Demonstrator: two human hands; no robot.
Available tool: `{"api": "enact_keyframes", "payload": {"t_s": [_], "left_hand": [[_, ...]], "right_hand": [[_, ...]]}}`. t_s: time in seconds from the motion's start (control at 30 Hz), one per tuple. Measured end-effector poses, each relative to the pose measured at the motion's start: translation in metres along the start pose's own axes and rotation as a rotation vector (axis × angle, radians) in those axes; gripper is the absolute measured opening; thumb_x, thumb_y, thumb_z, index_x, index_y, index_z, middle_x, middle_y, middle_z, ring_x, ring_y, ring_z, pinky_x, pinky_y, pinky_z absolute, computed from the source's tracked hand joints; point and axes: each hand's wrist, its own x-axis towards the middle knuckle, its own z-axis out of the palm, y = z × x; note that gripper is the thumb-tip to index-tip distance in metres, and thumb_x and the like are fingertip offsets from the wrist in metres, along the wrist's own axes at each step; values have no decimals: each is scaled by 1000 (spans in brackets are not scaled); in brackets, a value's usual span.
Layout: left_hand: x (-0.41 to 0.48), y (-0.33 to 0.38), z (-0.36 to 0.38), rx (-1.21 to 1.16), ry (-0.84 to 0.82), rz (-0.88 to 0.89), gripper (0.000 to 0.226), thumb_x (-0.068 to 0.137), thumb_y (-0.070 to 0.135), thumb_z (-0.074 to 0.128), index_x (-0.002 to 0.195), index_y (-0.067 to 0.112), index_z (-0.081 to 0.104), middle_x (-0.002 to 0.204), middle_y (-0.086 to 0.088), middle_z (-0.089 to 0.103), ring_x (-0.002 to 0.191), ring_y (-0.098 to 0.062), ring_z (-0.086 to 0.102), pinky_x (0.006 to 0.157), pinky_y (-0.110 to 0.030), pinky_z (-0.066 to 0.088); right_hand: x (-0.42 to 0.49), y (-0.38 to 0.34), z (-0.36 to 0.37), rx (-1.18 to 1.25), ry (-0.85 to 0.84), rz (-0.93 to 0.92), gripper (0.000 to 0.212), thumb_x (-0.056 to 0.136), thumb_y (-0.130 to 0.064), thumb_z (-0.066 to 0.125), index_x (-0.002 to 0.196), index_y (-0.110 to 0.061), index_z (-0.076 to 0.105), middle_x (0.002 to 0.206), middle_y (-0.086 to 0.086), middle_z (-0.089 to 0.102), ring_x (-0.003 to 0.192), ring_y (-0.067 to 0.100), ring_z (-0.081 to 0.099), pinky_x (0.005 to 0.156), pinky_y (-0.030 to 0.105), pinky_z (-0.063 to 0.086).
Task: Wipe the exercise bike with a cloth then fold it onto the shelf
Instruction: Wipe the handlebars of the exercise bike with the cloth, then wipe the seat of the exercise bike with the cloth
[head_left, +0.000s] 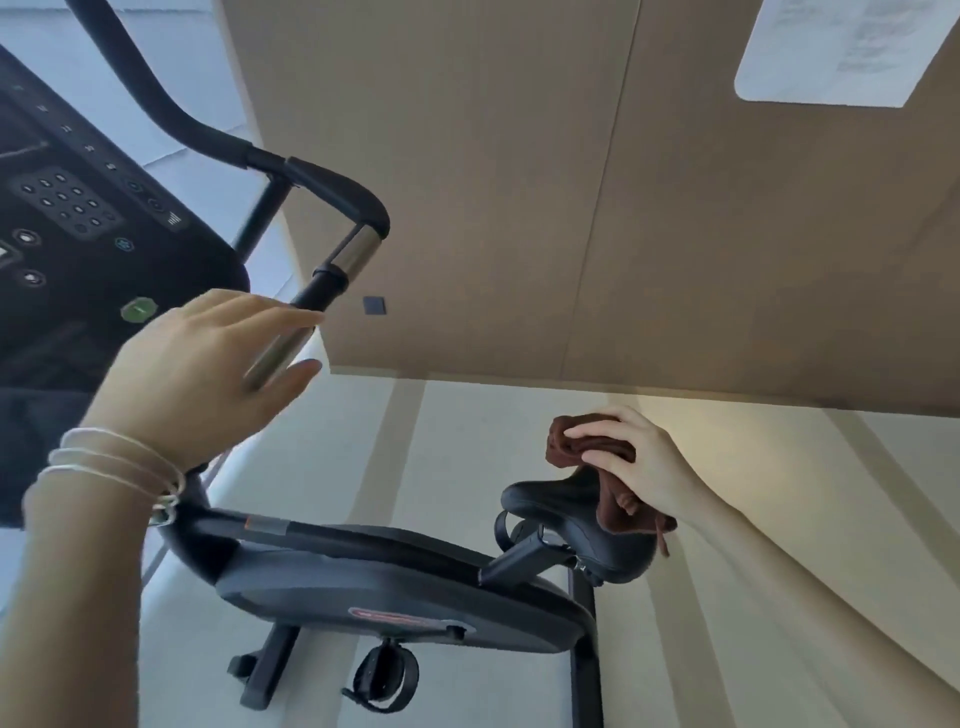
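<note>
The right hand (639, 467) clutches a bunched brown cloth (587, 447) on the saddle (561, 514) at lower right, and the cloth trails down-right over the saddle's edge. At centre left, the left hand (208, 374) has its fingers straight and spread around the handlebar (332, 192). The exercise bike (395, 592) runs left to right; its red label is unreadable.

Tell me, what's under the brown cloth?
The bike's black seat. The right hand holds the cloth against it; the seat part beneath the cloth is covered.

Pale floor (467, 457) — black exercise bike (395, 592) standing on it
</note>
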Motion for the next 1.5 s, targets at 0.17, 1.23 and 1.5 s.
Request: {"api": "enact_keyframes", "payload": {"t_s": [0.17, 1.23, 1.5], "left_hand": [[13, 69, 52, -40, -105, 58, 37, 87, 41, 56, 118, 21, 64, 114, -1, 68, 113, -26, 57, 92, -46, 50], [-14, 70, 324, -189, -774, -82, 72, 85, 45, 58, 145, 23, 25, 148, 0, 36, 132, -22, 37, 105, -39, 38], [-11, 61, 347, -233, -784, -81, 69, 86, 45, 58, 144, 24, 28, 147, 1, 38, 130, -22, 39, 103, -38, 39]], "right_hand": [[3, 17, -18, -20, -38, -24, 35, 84, -9, 67, 104, -39, 67, 114, -11, 55, 107, -6, 50, 92, 0, 31], [72, 120, 155, -626, -397, 86, 33, 96, -30, 47, 129, -29, 50, 138, 2, 42, 115, 30, 45, 97, 41, 42], [27, 149, 125, -640, -348, -213, 34, 79, -19, 71, 110, -30, 63, 127, 4, 56, 99, 27, 57, 84, 36, 55]]}}
